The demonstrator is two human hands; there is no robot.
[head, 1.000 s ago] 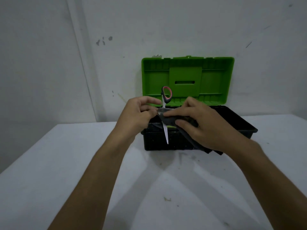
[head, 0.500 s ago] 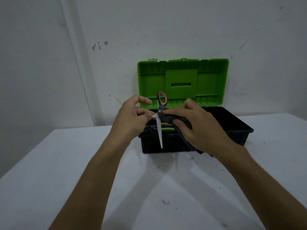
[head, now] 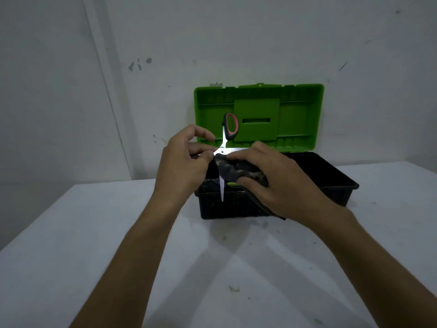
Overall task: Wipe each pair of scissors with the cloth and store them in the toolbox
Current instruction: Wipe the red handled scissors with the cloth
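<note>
White table (head: 94, 233) fills lower half of frame; surface scuffed, small dark specks and a debris fleck (head: 234, 289) at lower centre. Grey-white wall (head: 260, 39) behind, upper frame. Dark chipped marks (head: 139, 63) upper left of centre. Vertical corner seam (head: 106, 95) runs down at left.

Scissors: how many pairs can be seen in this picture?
1. The scissors are held open above the toolbox, gripped by the left hand, while the right hand presses the cloth on them. More may lie hidden inside the box.
</note>
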